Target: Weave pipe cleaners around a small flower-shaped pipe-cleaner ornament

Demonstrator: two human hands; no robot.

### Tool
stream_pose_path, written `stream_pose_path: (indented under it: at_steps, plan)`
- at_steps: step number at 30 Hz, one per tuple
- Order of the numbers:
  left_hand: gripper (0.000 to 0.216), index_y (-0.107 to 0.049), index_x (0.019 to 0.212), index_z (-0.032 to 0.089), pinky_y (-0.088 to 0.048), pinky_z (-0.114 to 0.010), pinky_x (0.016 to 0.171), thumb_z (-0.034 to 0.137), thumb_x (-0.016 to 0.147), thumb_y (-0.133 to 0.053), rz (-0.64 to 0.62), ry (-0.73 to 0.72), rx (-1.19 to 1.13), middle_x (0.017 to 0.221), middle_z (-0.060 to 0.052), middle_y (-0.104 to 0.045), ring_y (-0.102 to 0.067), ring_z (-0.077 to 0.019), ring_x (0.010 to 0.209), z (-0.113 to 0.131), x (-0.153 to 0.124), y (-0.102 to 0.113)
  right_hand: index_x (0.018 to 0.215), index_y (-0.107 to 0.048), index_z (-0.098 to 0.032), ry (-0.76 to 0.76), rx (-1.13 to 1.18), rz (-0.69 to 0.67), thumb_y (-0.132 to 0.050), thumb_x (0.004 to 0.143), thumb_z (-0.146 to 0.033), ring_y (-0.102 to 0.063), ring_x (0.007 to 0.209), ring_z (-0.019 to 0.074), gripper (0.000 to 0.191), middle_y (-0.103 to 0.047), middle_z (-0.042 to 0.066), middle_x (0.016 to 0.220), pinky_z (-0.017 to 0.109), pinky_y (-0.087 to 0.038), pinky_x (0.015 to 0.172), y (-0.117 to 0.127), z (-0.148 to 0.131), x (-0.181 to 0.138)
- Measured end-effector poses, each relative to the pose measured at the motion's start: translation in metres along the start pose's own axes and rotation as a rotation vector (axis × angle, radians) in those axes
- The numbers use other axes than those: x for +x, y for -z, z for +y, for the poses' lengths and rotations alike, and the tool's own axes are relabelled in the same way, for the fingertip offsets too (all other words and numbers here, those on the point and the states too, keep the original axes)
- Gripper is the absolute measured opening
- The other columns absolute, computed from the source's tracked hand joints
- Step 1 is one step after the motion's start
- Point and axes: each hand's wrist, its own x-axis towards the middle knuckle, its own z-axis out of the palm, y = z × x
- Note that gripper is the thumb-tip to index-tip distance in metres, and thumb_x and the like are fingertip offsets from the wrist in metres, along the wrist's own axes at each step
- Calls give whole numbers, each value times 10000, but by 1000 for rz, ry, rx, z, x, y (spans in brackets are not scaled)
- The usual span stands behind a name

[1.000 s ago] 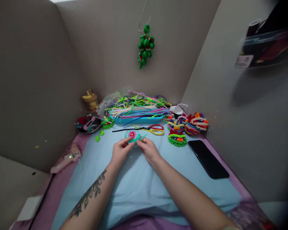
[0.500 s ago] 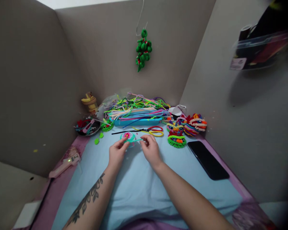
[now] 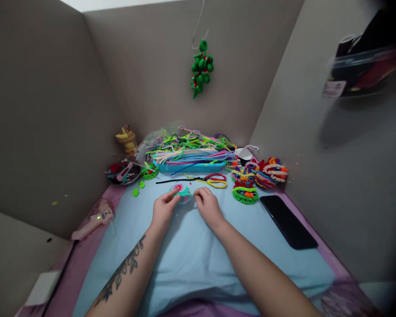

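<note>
Head view: your left hand (image 3: 163, 211) is closed, pinching the teal coil (image 3: 182, 192) by its rim. Your right hand (image 3: 208, 204) pinches the coil's other side. The coil is low over the desk (image 3: 191, 255), just nearer you than the scissors (image 3: 214, 179).

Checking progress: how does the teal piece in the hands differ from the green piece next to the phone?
The teal piece has a pink centre; the green piece has an orange and dark middle. The teal piece is pinched between left hand and right hand; the green piece lies untouched. Both are round, fuzzy coils.
</note>
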Motion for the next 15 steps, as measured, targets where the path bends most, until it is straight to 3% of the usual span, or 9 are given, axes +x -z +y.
stream_pose_path:
  at_steps: [8, 15]
  plan:
    - [559, -696, 1040, 96, -218, -211, 448, 392, 574, -785, -101, 101, -74, 509, 37, -492, -312, -59, 460, -1, -1, -2, 736, -528, -205, -344, 569, -75, -540, 732, -257, -566, 584, 148, 53, -579, -22, 619, 266, -458, 596, -10, 4, 3]
    - [514, -697, 1007, 99, -259, -205, 457, 359, 575, -793, -93, 62, -132, 522, 33, -523, -365, -62, 468, -4, -1, -4, 720, -609, -180, -313, 523, -60, -579, 729, -298, -512, 569, 132, 123, -585, -13, 617, 256, -421, 579, -12, 3, 1]
